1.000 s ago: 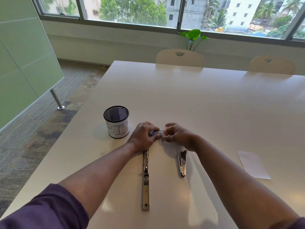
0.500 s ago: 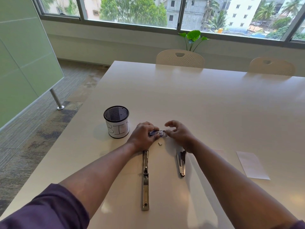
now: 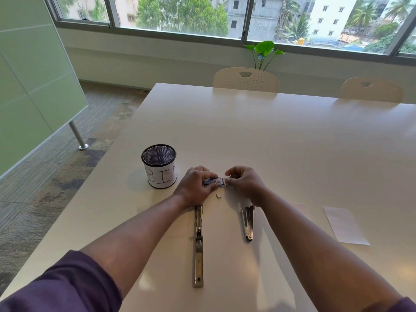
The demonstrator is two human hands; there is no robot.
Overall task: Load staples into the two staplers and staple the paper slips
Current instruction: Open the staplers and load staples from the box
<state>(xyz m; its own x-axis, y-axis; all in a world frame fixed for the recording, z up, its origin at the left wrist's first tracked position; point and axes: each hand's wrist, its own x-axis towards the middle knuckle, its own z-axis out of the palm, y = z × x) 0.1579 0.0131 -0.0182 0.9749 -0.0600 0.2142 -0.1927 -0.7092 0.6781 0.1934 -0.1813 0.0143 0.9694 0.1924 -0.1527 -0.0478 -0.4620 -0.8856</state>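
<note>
Both hands meet over the middle of the pale table [image 3: 258,136], just beyond the two staplers. The left hand [image 3: 195,185] has its grip clamped around a small blue-and-white staple box [image 3: 213,181], fingers curled over the top and thumb underneath. The right hand [image 3: 244,182] comes in from the other side — its fingertips are pinched together at the box's right end, though what exactly they hold there is too small to tell.

A tiny white scrap [image 3: 218,195] lies on the table just near of the box, between the two wrists and touching neither.

The left stapler [image 3: 199,245] lies fully opened out flat, a long metal strip running from under the left wrist toward the near edge. The right stapler [image 3: 247,224] is shorter and lies to its right, its arms spread in a narrow V, with the far end partly hidden beneath the right wrist. The two staplers are apart, roughly parallel.

A white paper slip [image 3: 344,225] lies flat well to the right, beyond the right forearm. To the left of the left hand stands a black mesh cup [image 3: 159,166] wrapped in white paper hand-lettered "BIN" — upright, and near the hand but not touching it.
</note>
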